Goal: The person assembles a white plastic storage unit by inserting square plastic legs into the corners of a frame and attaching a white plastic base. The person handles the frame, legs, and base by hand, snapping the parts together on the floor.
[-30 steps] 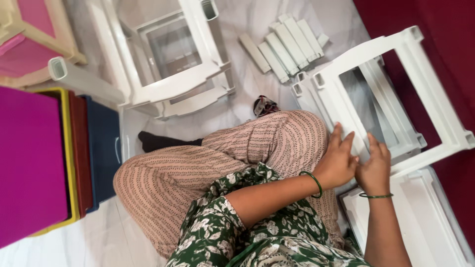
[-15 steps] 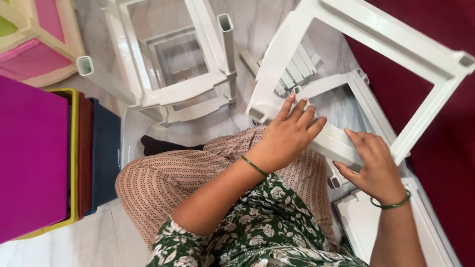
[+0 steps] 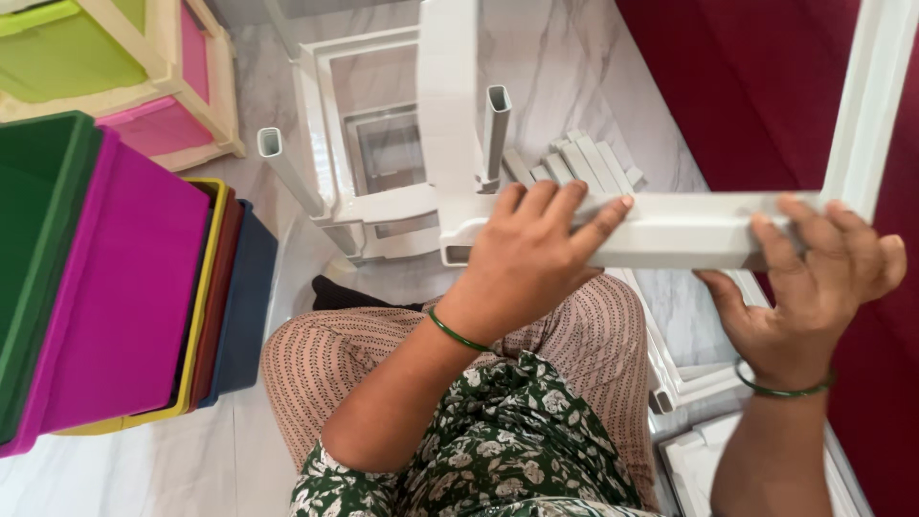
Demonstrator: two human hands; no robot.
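On a pale marble floor [image 3: 565, 77] edged by a dark red carpet [image 3: 756, 105], a seated person holds a white plastic frame [image 3: 670, 230] up over the lap. The left hand [image 3: 531, 258] is clamped on the frame's lower bar near its corner; the right hand [image 3: 814, 287] grips the same bar further along, the two hands well apart. Beyond lie another white frame [image 3: 373, 163] and a bundle of white slats [image 3: 574, 163]. Stacked coloured drawers [image 3: 115, 287] stand to the left.
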